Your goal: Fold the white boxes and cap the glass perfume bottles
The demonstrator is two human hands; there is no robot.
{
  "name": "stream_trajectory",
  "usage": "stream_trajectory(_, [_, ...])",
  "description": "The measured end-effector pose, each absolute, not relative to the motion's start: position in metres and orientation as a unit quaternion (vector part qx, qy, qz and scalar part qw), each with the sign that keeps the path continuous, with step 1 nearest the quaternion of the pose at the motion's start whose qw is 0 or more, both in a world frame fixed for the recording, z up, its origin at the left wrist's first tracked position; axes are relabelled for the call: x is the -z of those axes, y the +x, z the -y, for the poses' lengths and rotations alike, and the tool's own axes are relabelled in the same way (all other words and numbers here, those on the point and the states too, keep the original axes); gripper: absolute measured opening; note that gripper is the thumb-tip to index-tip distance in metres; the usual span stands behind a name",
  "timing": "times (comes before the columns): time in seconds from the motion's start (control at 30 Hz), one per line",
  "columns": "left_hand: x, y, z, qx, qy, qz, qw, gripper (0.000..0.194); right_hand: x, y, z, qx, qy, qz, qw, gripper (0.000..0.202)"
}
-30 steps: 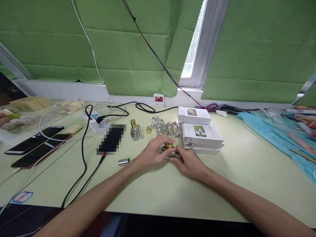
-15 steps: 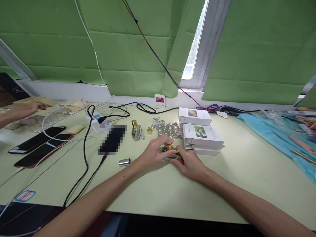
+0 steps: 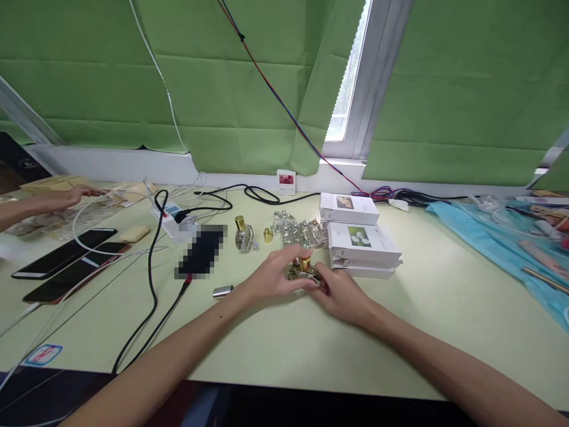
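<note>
A small glass perfume bottle [image 3: 297, 271] with a gold neck stands low over the table between my hands. My left hand [image 3: 276, 273] grips it from the left, index finger by the gold neck and thumb along its near side. From the right, my right hand [image 3: 341, 289] closes on the bottle's other side, its fingertips partly hidden. Just beyond are several clear glass bottles [image 3: 302, 235] in a cluster. Left of them are a gold cap [image 3: 267, 235] and a gold-capped bottle [image 3: 243, 235]. A silver metal tube [image 3: 223, 292] lies near my left forearm.
White boxes [image 3: 364, 244] are stacked right of the bottles. Black cables [image 3: 153, 284], phones [image 3: 66, 255] and a power strip [image 3: 168, 218] occupy the left. Another person's hand [image 3: 73, 196] is at far left. Blue plastic sheeting [image 3: 493, 249] lies at right.
My left thumb has moved down from the gold neck to the bottle's near side, showing more of the glass. The other person's hand has shifted slightly right.
</note>
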State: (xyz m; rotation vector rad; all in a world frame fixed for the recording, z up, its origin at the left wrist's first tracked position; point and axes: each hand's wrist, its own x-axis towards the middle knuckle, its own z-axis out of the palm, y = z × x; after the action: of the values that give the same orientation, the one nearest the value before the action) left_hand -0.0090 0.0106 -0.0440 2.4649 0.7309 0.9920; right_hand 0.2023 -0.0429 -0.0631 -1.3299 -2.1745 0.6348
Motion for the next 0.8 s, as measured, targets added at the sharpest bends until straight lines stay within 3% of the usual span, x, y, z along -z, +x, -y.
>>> stream_trajectory(0.47, [0.030, -0.013, -0.011, -0.219, 0.900, -0.322, 0.198, 0.055, 0.063, 0.203, 0.041, -0.244, -0.479, 0.800, 0.265, 0.027])
stream_trajectory(0.8, [0.013, -0.020, -0.011, -0.165, 0.918, -0.332, 0.139, 0.047, 0.064, 0.203, 0.041, -0.250, -0.481, 0.799, 0.259, 0.017])
